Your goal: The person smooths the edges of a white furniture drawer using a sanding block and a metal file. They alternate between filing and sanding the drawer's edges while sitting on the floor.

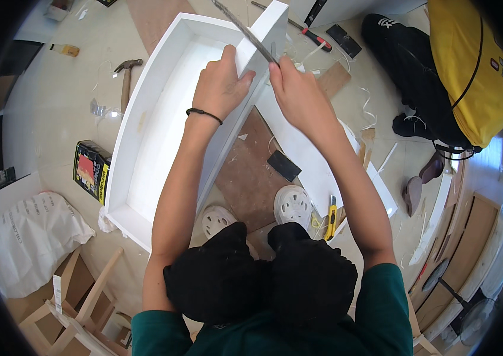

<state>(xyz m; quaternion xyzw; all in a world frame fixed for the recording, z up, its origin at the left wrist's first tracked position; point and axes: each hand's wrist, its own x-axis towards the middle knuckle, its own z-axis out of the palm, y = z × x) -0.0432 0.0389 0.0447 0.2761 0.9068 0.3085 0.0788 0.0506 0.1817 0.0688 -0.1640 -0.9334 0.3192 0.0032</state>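
Note:
A long white box like a drawer (144, 139) stands on the floor in front of me, tilted across the view. My left hand (223, 89), with a black cord bracelet at its wrist, grips the box's right wall, thumb on one side and fingers on the other. In my right hand (294, 95) is a long, narrow grey metal file (244, 31), closed in the fingers just right of that wall. The file slants up to the far left, over the wall's top edge. What part of its handle lies inside my palm is hidden.
On the left lie a hammer (127, 83) and a black carton (91, 169). A white board (290, 139), a yellow utility knife (331, 219) and a red-handled screwdriver (316, 39) lie to the right. Another person in a yellow shirt (471, 71) sits at the far right.

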